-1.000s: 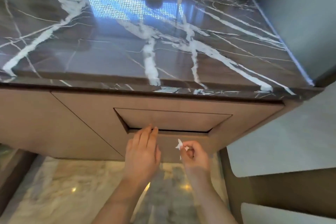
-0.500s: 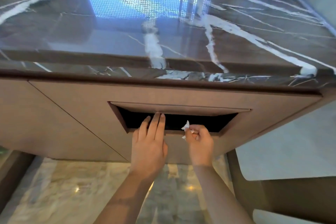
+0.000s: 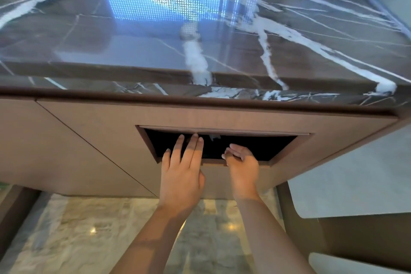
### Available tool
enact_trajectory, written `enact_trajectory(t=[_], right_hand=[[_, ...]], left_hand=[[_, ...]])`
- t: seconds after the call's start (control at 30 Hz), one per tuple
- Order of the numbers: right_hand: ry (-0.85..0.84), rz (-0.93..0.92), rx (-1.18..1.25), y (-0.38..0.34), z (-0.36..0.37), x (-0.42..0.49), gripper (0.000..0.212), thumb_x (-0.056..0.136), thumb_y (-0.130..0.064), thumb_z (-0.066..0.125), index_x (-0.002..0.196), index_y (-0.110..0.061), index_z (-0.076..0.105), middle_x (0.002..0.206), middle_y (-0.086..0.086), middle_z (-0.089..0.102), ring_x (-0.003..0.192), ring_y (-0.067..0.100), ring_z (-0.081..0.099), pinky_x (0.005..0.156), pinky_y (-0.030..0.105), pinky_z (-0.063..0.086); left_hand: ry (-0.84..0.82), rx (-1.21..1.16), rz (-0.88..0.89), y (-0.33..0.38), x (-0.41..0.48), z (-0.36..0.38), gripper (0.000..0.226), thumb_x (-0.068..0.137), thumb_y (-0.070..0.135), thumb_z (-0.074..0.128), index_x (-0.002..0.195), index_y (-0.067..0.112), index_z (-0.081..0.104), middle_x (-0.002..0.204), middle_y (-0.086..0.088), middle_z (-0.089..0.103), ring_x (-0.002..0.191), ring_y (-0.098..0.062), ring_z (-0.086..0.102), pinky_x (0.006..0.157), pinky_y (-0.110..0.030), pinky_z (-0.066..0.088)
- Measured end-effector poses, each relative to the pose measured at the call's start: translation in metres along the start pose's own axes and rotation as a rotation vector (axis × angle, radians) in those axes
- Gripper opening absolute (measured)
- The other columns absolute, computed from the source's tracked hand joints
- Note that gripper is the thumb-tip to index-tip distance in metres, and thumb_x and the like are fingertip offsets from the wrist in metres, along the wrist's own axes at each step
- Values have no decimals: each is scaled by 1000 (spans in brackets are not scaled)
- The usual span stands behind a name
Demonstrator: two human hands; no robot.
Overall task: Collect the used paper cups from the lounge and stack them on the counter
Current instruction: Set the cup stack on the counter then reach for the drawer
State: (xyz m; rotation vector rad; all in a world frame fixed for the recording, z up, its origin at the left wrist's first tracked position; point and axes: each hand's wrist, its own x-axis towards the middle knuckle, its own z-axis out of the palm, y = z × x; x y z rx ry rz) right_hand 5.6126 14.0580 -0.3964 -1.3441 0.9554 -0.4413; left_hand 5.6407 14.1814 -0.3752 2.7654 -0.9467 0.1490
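Left hand (image 3: 182,171) flat, straight fingers pressed against flap (image 3: 244,130) of bin slot (image 3: 266,147). Slot's long axis runs left-right. Right hand (image 3: 241,162) loosely curled at near edge, nothing held. Paper scrap (image 3: 214,137) seen inside slot, just beyond right hand. Cups not in view.

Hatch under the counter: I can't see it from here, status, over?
Left hand open, fingers pressing into the hatch. Right hand open at its lower edge, holding nothing. White paper scrap inside the opening. No cups in view.
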Motion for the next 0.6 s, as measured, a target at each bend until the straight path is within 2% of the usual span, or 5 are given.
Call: enact_trajectory(t=[0.13, 0.23, 0.4, 0.5, 0.6], right_hand=[[11, -66, -56, -1, -10, -21, 12, 85, 0, 59, 94, -7, 60, 91, 7, 62, 85, 12, 60, 71, 6, 45], [34, -93, -171, -6, -19, -35, 13, 86, -8, 59, 98, -8, 63, 90, 2, 62, 76, -3, 54, 62, -4, 37], [80, -85, -250, -29, -32, -71, 17, 87, -11, 56, 102, -9, 64, 88, 2, 61, 68, -2, 52, 59, -1, 36], [47, -156, -301, -48, -38, -101, 15, 87, -13, 57, 101, -15, 63, 96, -1, 63, 81, 3, 56, 74, 15, 41], [61, -311, -422, -73, -47, -130, 17, 86, -17, 58, 102, -17, 64, 101, -3, 62, 98, 15, 57, 78, 15, 34]], left_hand=[[-52, -21, -14, 4, -11, -8, 71, 57, 7, 74, 125, 4, 56, 127, -11, 60, 117, -35, 55, 88, -52, 48], [-84, -39, -20, 8, -21, -17, 71, 56, 9, 77, 124, 3, 58, 124, -11, 62, 114, -35, 58, 85, -50, 50], [-143, -143, -121, 14, -41, -50, 61, 60, 8, 77, 119, 4, 62, 129, -11, 59, 115, -33, 57, 88, -45, 48], [-105, -207, -222, 12, -57, -80, 54, 67, 5, 71, 120, 4, 60, 133, -12, 55, 116, -34, 54, 90, -45, 44], [18, -183, -204, 15, -68, -116, 47, 63, 1, 71, 110, -2, 65, 120, -18, 63, 100, -38, 62, 80, -48, 51]])
